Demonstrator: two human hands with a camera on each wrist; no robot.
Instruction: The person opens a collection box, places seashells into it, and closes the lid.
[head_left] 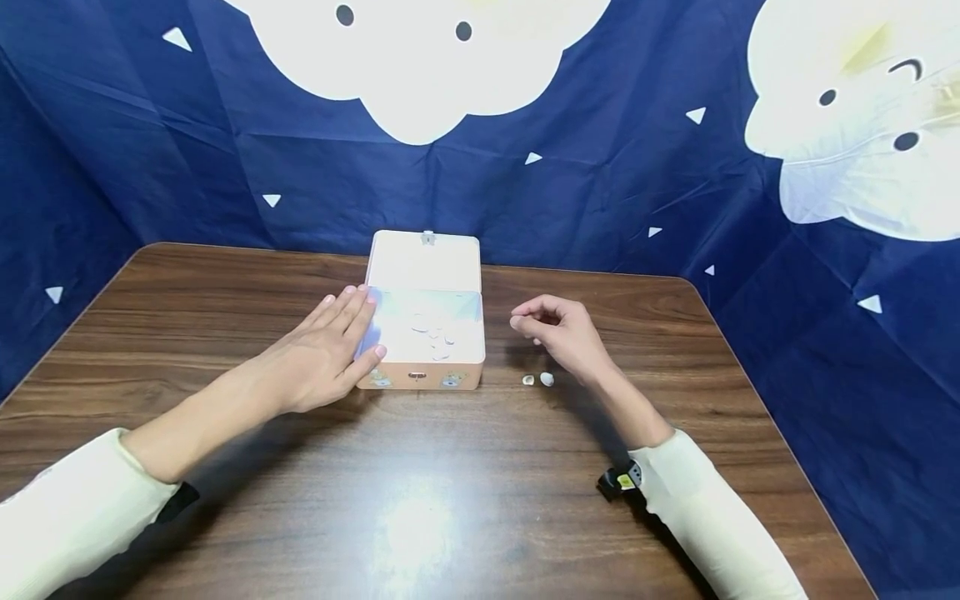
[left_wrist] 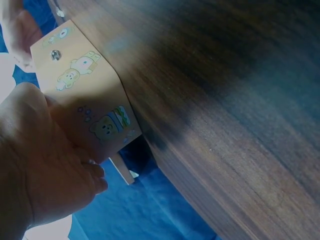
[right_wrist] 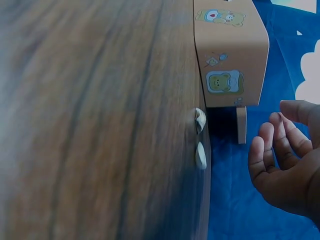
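Observation:
A pink tin box (head_left: 423,379) with cartoon bears on its front stands open at the table's middle, its lid (head_left: 424,260) tilted back. Several small pale shells (head_left: 435,337) lie inside. My left hand (head_left: 360,329) rests against the box's left side with straight fingers, the thumb at the front corner; in the left wrist view the palm (left_wrist: 40,165) lies on the box (left_wrist: 85,95). My right hand (head_left: 525,321) hovers right of the box, fingers loosely curled, holding nothing visible (right_wrist: 280,150). Two shells (head_left: 528,380) (head_left: 547,379) lie on the table under it, seen also as shells (right_wrist: 200,120) (right_wrist: 200,155).
The brown wooden table (head_left: 420,500) has rounded far corners and bare room in front of the box. A dark blue cloth with white clouds (head_left: 600,167) hangs close behind and at both sides.

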